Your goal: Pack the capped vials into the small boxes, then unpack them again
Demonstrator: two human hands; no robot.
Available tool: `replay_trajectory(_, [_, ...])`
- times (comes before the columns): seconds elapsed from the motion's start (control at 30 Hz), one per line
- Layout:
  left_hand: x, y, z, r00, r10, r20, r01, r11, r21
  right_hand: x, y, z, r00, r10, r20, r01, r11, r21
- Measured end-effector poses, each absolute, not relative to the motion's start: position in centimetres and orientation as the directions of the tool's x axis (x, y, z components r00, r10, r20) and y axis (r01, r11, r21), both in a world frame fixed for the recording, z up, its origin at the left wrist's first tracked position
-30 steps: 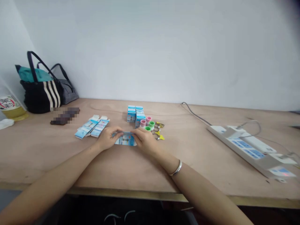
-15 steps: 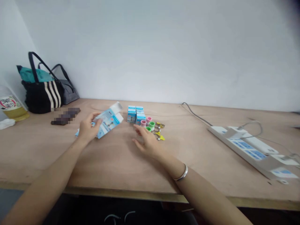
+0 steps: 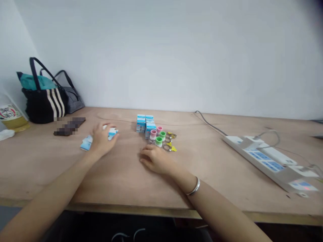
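My left hand (image 3: pixel 103 139) is palm down over a blue-and-white folded-flat carton (image 3: pixel 112 133), its fingers spread across it. Part of that carton is hidden under the hand. Another flat blue-and-white piece (image 3: pixel 86 144) pokes out left of the wrist. My right hand (image 3: pixel 155 159) rests on the tabletop with loosely bent fingers, the thumb apart and nothing visible between them. Just beyond it stand small pink-rimmed rings (image 3: pixel 153 134) and green-rimmed rings (image 3: pixel 158 141). Metal hose clamps with yellow thumb tabs (image 3: pixel 169 147) lie to their right. Several small blue-and-white boxes (image 3: pixel 145 125) stand behind.
A white power strip (image 3: pixel 270 164) with plugged-in adapters and a grey cable (image 3: pixel 212 124) lies on the right. At the left are a dark phone-like object (image 3: pixel 69 127), a black striped bag (image 3: pixel 45 104) and a bottle of yellow liquid (image 3: pixel 13 119). A wall closes off the back.
My left hand has lowered the flat carton from a raised tilt down to the table and turned palm down. My right hand has come slightly nearer to me, off the rings.
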State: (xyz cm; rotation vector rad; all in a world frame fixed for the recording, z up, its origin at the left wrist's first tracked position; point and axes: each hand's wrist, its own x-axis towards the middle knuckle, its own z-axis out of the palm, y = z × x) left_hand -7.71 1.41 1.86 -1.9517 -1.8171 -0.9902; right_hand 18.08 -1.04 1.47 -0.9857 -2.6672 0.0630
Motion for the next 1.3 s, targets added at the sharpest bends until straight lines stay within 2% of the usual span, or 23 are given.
replay_trajectory(0.1, [-3.7,2.6,2.2,0.349,0.737,0.579,0.893,-0.448,0.031,18.1,-1.2,1.6,-0.702,0.672,0.237,0.659,0.739,-0.144])
replay_trajectory(0.17, [-1.2,4.3,2.6,0.467,0.715,0.520,0.851,-0.524,-0.045,18.2,-1.1,1.5,-0.697,0.679,0.230,0.658,0.734,-0.170])
replay_trajectory(0.4, [4.1,10.3,4.6,0.605,0.703,0.375,0.784,-0.608,-0.127,18.4,-0.9,1.2,-0.679,0.691,0.248,0.658,0.722,-0.211])
replay_trajectory(0.57, [3.7,10.2,6.4,0.664,0.650,0.370,0.741,-0.640,-0.204,18.5,-0.9,1.0,-0.664,0.705,0.249,0.674,0.709,-0.210])
replay_trajectory(0.73, [0.6,7.7,8.2,0.612,0.716,0.335,0.790,-0.544,-0.282,18.7,-0.4,0.8,-0.664,0.698,0.268,0.648,0.716,-0.258])
replay_trajectory(0.8, [-0.9,6.4,8.4,0.579,0.750,0.319,0.815,-0.522,-0.251,18.7,0.1,0.7,-0.675,0.683,0.280,0.625,0.730,-0.275])
replay_trajectory(0.87, [-2.2,5.2,8.1,0.571,0.772,0.279,0.821,-0.546,-0.167,18.6,0.7,0.6,-0.679,0.672,0.296,0.607,0.741,-0.288])
replay_trajectory(1.03, [-4.0,3.3,6.6,0.584,0.768,0.265,0.795,-0.606,0.005,18.6,2.7,0.5,-0.680,0.655,0.328,0.571,0.755,-0.323])
replay_trajectory(1.2, [-3.9,3.3,5.5,0.654,0.698,0.292,0.627,-0.716,0.307,18.7,3.4,0.5,-0.638,0.667,0.384,0.494,0.737,-0.461])
replay_trajectory(1.3, [-3.2,3.3,4.5,0.676,0.676,0.294,0.517,-0.719,0.464,18.5,3.2,0.6,-0.598,0.660,0.455,0.425,0.742,-0.519])
